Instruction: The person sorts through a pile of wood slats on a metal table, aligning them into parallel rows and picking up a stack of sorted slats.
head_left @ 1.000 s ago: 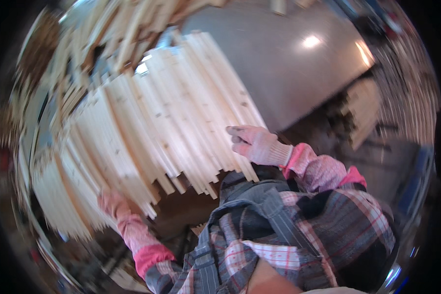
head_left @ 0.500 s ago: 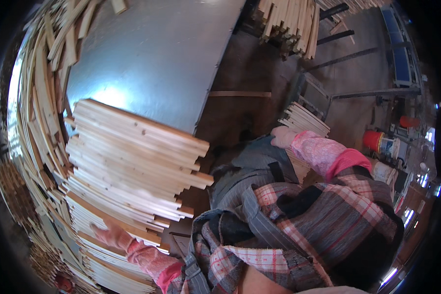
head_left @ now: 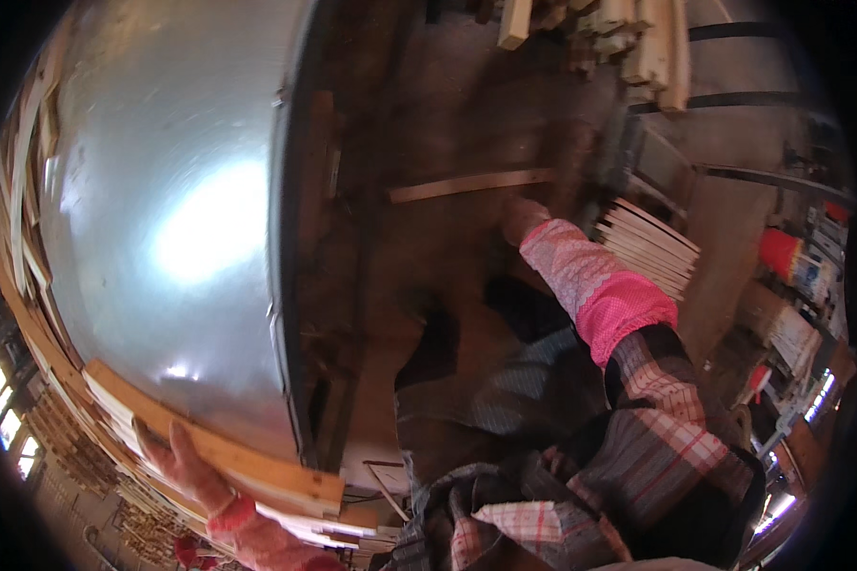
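Observation:
My left hand (head_left: 189, 468), in a pink sleeve, lies with its fingers spread against a row of light wooden strips (head_left: 286, 481) at the lower left. The strips sit along the near side of a shiny metal tabletop (head_left: 105, 285). My right hand (head_left: 524, 221) reaches forward over the dark floor, close to the end of a single wooden strip (head_left: 471, 185) lying there. Blur and shadow hide its fingers, so I cannot make out whether it holds anything. A stack of wooden strips (head_left: 647, 249) stands just right of my right forearm.
A heap of loose strips (head_left: 29, 181) lines the tabletop's left side. More wooden pieces (head_left: 638, 48) jut out at the upper right, by dark metal bars (head_left: 743, 100). A red bucket (head_left: 779, 249) stands at the right. The table's metal edge (head_left: 278, 238) runs beside me.
My view has shifted, with more bare metal tabletop and fewer of the wide row of strips showing. My right hand has moved away from the stack and extends forward. My left hand stays on strips.

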